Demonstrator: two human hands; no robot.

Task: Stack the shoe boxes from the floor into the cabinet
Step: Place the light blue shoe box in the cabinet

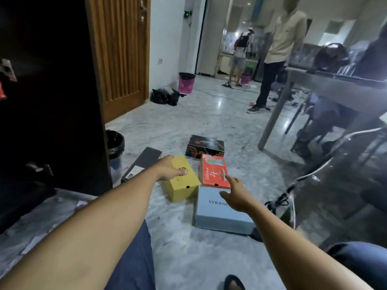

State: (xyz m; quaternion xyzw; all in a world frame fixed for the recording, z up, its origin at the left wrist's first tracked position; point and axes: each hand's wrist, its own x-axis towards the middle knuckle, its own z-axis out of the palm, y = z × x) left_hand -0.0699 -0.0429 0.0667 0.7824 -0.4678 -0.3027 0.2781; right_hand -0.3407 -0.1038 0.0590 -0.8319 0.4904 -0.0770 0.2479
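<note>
Shoe boxes (212, 170) crowd the marble floor (188, 114). My left hand (167, 168) rests on the yellow box (184, 191), grasp impossible to tell; my right hand (234, 194) hovers over the blue box (219, 214), fingers (229, 179) spread, released.

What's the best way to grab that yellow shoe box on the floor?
Take the yellow box by its two long sides, from above, one hand each. It lies flat, lid up, with a gap to the red box, so fingers should fit. The left hand rests on its lid.
</note>
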